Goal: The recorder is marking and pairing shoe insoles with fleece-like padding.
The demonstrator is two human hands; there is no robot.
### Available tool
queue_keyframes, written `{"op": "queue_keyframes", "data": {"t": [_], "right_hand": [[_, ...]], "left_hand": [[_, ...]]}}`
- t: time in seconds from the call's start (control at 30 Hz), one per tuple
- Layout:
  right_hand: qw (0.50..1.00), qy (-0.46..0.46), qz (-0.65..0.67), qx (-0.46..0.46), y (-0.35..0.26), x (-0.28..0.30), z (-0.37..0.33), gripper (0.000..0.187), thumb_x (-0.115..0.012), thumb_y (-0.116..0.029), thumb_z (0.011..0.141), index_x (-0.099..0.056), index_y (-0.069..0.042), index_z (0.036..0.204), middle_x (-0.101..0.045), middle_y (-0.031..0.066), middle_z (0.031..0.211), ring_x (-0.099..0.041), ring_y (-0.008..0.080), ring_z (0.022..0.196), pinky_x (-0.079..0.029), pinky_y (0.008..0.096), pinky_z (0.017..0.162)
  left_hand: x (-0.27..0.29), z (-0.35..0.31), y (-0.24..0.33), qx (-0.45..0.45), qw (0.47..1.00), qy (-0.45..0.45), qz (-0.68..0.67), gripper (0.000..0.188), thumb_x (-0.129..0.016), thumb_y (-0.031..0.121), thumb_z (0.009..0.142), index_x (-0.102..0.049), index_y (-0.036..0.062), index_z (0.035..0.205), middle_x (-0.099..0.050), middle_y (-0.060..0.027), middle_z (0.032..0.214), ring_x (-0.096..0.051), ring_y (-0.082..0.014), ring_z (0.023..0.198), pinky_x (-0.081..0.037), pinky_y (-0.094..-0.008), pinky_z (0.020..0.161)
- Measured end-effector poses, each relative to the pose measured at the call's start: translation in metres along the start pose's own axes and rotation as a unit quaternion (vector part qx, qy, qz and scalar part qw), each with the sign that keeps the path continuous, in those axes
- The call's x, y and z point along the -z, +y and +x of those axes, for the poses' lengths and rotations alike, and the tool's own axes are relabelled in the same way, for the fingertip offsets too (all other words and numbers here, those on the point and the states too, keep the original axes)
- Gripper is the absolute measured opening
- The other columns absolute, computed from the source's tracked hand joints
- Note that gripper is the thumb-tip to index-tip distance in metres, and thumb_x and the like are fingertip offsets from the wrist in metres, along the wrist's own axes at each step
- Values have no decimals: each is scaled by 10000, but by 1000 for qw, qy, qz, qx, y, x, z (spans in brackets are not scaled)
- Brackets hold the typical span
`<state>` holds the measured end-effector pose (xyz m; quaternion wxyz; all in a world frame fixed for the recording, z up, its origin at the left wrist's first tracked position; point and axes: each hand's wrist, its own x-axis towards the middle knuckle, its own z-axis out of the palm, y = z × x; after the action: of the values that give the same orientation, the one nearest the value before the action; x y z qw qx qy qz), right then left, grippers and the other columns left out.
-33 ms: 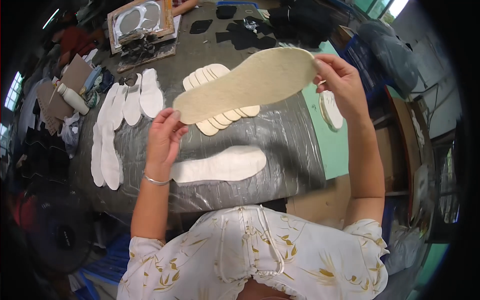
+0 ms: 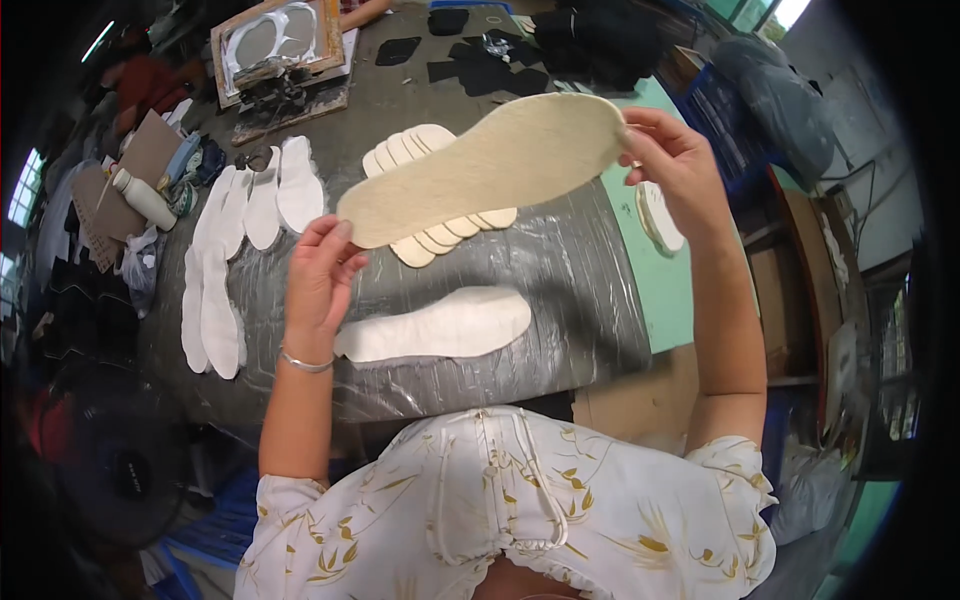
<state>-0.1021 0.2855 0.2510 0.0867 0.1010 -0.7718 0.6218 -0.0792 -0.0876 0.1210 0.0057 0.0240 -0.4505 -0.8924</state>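
Between my two hands a cream insole [image 2: 490,165] is held up in the air, tilted with its right end higher. My left hand [image 2: 325,265] pinches its narrow left end between thumb and fingers. At its wide right end, my right hand [image 2: 672,160] grips the edge the same way. Behind and below it, a fanned row of cream insoles [image 2: 415,250] lies on the table, partly hidden by the held one. Nearer me, a single white insole [image 2: 440,325] with an uneven edge lies flat on the table, below my left hand.
The dark plastic-covered table [image 2: 560,350] holds several white insoles [image 2: 300,190] at left. A framed screen [image 2: 275,50] stands behind them, near a white bottle [image 2: 145,200]. Black fabric pieces [image 2: 490,70] lie at the back. More insoles [image 2: 657,220] rest on the green surface [image 2: 640,290] at right.
My hands and the cream insole have shifted very slightly left. The grip of both hands is the same.
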Motion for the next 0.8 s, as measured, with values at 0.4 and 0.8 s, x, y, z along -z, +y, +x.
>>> {"op": "queue_keyframes", "data": {"t": [0.4,0.8], "right_hand": [[965,-55,87,-242,100,-17,-83,228,-717,-221,846,-676,-16,937,-660,27,860,-629,96,773,-540,249,696],[946,-96,85,-299,155,-49,-109,238,-714,-257,815,-690,-20,822,-572,-13,648,-497,67,560,-416,233,507]], "left_hand": [[30,-59,28,-13,984,-13,180,145,-630,55,921,-612,22,1062,-638,-36,947,-606,-91,752,-519,-216,618],[61,-83,18,70,946,106,299,415,-692,98,876,-470,56,1224,-643,-47,985,-590,-86,808,-474,-228,650]]}}
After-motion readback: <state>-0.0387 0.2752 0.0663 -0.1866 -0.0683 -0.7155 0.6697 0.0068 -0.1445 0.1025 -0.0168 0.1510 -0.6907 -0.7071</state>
